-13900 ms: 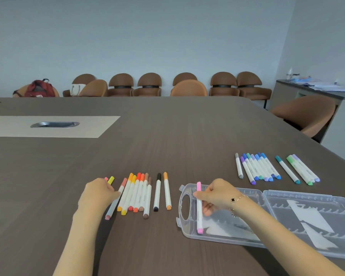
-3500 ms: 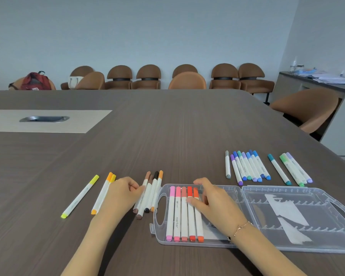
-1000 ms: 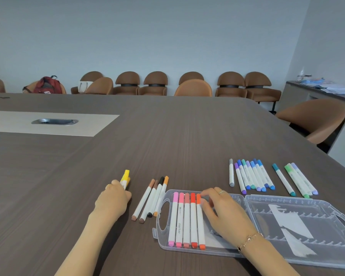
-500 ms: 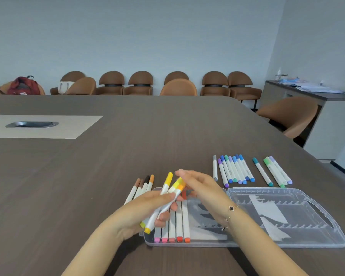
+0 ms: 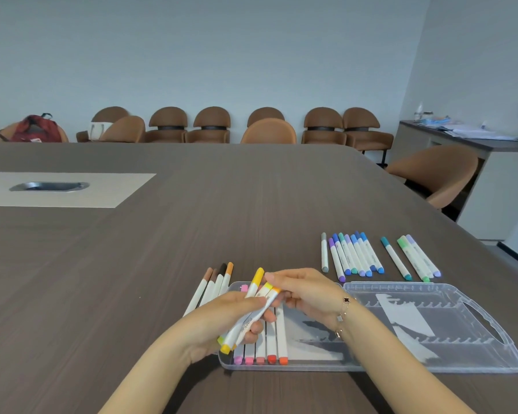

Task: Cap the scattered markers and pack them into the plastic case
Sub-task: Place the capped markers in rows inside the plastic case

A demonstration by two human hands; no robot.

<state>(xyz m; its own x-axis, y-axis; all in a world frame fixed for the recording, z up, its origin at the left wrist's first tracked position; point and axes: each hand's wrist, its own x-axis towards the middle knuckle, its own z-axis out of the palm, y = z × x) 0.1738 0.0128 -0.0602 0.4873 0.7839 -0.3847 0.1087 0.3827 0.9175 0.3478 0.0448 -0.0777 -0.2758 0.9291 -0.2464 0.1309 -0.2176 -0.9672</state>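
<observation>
Left hand (image 5: pixel 222 319) grips slim yellow-capped markers (image 5: pixel 253 309) above clear plastic case (image 5: pixel 431 366).

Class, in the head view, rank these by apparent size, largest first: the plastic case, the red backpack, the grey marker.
1. plastic case
2. red backpack, though it sits far off, so its true size is unsure
3. grey marker

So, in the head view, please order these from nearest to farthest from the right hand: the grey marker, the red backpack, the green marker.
From the right hand:
1. Grey marker, on the table just beyond the hand.
2. Green marker, farther to the right.
3. Red backpack, far left, on a chair by the wall.
</observation>
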